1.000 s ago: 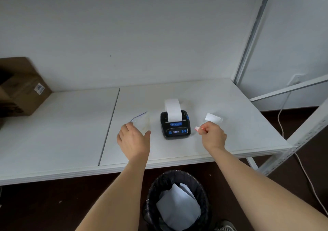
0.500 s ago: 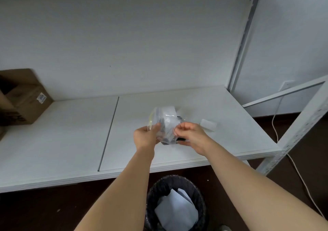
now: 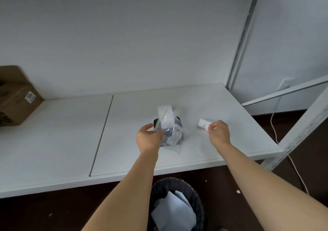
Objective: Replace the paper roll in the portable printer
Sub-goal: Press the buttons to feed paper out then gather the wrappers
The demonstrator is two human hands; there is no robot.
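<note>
The printer (image 3: pixel 169 133), small and dark, sits near the middle of the shelf (image 3: pixel 71 133); a white paper strip (image 3: pixel 166 116) rises from its top. A clear plastic bag (image 3: pixel 174 138) hangs in front of it, blurring its outline. The left hand (image 3: pixel 149 138) pinches the bag's edge, fingers together. The right hand (image 3: pixel 219 132) closes on a small white-and-pink piece (image 3: pixel 204 124) just right of the printer. The printer likely handles as rigid and light, best gripped by its sides; the bag is limp and slippery, the paper easily creased.
</note>
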